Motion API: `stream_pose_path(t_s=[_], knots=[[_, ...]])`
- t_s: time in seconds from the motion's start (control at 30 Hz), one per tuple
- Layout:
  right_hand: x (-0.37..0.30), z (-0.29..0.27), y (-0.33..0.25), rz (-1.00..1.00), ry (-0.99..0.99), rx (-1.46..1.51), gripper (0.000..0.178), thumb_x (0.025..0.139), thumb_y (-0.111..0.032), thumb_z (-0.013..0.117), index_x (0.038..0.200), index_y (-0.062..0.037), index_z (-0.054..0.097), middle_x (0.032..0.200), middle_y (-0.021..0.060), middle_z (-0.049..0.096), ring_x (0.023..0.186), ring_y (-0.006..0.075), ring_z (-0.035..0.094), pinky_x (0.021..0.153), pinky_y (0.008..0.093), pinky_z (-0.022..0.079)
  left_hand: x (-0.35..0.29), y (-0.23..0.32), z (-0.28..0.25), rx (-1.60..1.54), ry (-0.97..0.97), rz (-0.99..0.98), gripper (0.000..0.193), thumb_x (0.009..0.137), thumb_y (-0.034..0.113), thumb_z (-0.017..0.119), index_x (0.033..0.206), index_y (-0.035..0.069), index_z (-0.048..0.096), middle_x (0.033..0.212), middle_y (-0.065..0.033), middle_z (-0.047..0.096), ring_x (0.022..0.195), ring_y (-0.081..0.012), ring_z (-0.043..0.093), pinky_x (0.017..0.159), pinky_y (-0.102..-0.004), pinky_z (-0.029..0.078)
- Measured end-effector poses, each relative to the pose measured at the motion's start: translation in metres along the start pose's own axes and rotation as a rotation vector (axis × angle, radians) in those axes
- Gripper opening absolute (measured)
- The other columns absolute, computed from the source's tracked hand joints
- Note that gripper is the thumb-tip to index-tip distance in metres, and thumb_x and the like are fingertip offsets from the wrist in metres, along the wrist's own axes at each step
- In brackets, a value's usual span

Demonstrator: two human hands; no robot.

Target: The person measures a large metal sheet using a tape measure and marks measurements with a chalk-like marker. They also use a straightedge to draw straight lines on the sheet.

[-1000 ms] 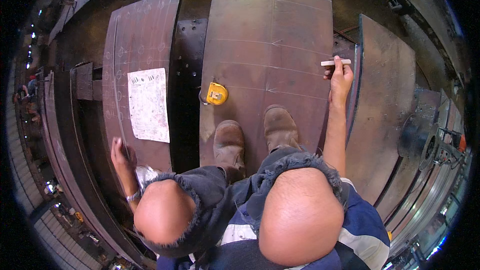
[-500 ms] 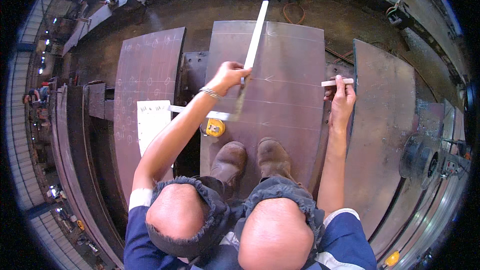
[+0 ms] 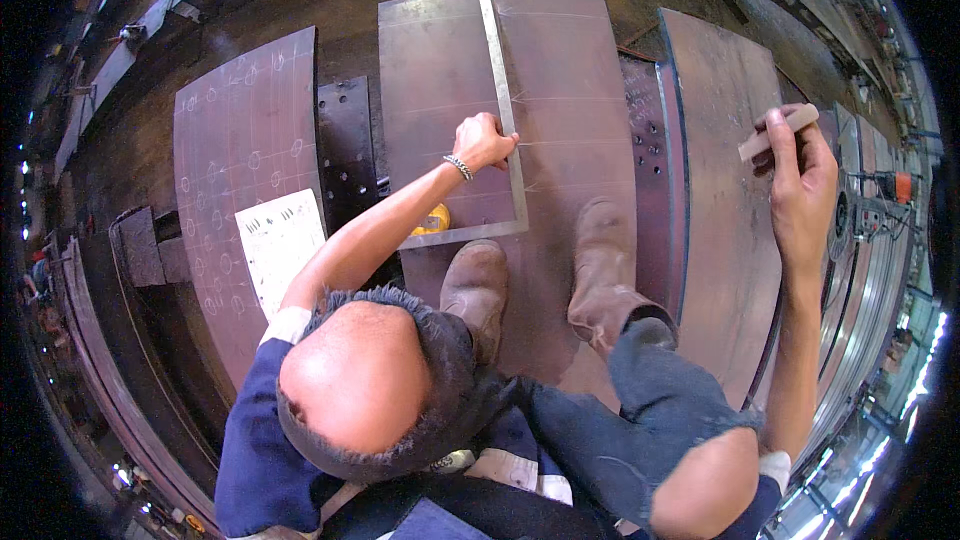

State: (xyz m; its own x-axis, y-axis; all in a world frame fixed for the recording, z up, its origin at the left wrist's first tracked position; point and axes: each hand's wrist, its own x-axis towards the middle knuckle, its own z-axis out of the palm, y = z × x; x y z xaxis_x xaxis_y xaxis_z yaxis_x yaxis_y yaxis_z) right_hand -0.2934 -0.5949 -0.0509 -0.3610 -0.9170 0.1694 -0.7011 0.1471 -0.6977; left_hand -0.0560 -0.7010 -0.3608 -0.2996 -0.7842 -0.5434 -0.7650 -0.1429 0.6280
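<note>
My left hand (image 3: 484, 142) grips the long arm of a steel L-shaped square (image 3: 492, 40). The square rests on the middle steel plate (image 3: 570, 60), its long arm reaching to the plate's far edge and its short arm running left near my boots. My right hand (image 3: 803, 175) is raised at the right, above the right-hand plate, pinching a pale flat stick of chalk (image 3: 803, 118) between thumb and fingers. A yellow tape measure (image 3: 437, 219) lies beside the square's corner, partly behind my left forearm. Thin chalk lines and arrow marks cross the middle plate.
A left plate (image 3: 215, 130) bears chalk circles and lines, with a white marked sheet (image 3: 280, 245) on it. Another plate (image 3: 715, 70) lies at the right. Darker drilled plates (image 3: 345, 130) sit in the gaps. My boots (image 3: 478, 285) stand on the middle plate.
The square has swung so its long arm leans the other way and now lies along the plate. My right hand with the chalk moved right, and my right boot shifted right.
</note>
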Motion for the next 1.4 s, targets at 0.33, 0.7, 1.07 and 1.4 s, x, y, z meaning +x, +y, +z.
stream_pose_path(t_s=[0.33, 0.7, 1.07, 1.4], knots=[[-0.053, 0.046, -0.018, -0.047, -0.422, -0.289, 0.014, 0.094, -0.004, 0.052, 0.107, -0.0008, 0.056, 0.095, 0.0238, 0.066, 0.087, 0.0416, 0.066, 0.073, 0.0469, 0.050, 0.043, -0.023, -0.073, 0.371, 0.178, 0.075, 0.034, 0.076, 0.046, 0.073, 0.088, 0.015, 0.078, 0.090, -0.0117, 0.075, 0.084, -0.0290, 0.073, 0.077, -0.0405, 0.058], [-0.146, 0.283, 0.083, 0.262, -0.315, -0.227, 0.036, 0.079, -0.029, 0.079, 0.093, -0.0017, 0.062, 0.089, 0.0169, 0.065, 0.083, 0.0360, 0.067, 0.069, 0.0459, 0.053, 0.121, -0.034, -0.139, 0.282, 0.506, 0.177, 0.038, 0.079, 0.050, 0.073, 0.098, 0.018, 0.075, 0.088, -0.0102, 0.074, 0.084, -0.0287, 0.071, 0.076, -0.0397, 0.055], [-0.182, 0.296, 0.103, 0.315, -0.228, -0.190, 0.030, 0.087, -0.026, 0.073, 0.099, -0.0052, 0.055, 0.098, 0.0114, 0.061, 0.080, 0.0288, 0.069, 0.066, 0.0423, 0.055, -0.129, -0.080, -0.047, 0.509, 0.138, 0.001, 0.084, 0.061, 0.053, 0.087, 0.113, -0.002, 0.050, 0.084, -0.0180, 0.067, 0.075, -0.0329, 0.071, 0.061, -0.0411, 0.055], [-0.174, 0.294, 0.106, 0.257, -0.209, -0.201, 0.030, 0.082, -0.027, 0.077, 0.092, -0.0053, 0.058, 0.089, 0.0103, 0.064, 0.074, 0.0295, 0.068, 0.063, 0.0419, 0.053, -0.141, -0.074, -0.028, 0.354, 0.205, -0.192, 0.083, 0.063, 0.038, 0.090, 0.115, -0.001, 0.039, 0.106, -0.0209, 0.051, 0.086, -0.0397, 0.068, 0.063, -0.0461, 0.056]])
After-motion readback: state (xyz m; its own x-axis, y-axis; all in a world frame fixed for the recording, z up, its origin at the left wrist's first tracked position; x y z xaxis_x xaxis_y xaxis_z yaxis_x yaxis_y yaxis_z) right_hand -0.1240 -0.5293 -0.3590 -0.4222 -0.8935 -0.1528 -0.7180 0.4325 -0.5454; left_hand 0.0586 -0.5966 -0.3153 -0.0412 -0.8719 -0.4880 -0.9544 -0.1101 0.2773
